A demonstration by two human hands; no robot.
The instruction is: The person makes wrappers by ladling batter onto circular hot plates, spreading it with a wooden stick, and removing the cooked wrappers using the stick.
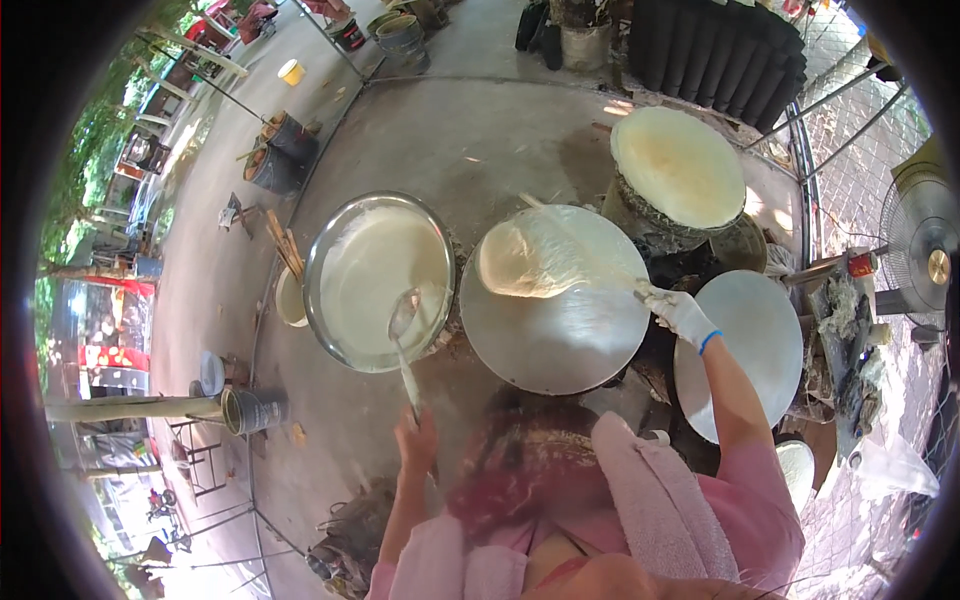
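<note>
My bare left hand [416,442] grips the handle of a metal ladle [405,319]. The ladle's bowl is over or in pale batter [367,262] in a wide stainless steel basin [381,196]. A white glove with a blue cuff covers my right hand [679,313], which is closed around one end of a long, pale spreading stick [531,199]. This stick reaches across a round griddle [551,345] in front of me. A wet-looking mass of batter or dough [521,262] covers the griddle's far left part, against the stick.
A second griddle [679,169] at the far right bears a pale round sheet. Close on my right is a third griddle [742,345]. A fan [926,247] and wire fence stand further right. Buckets [274,161] and dark corrugated sheets [712,56] lie beyond.
</note>
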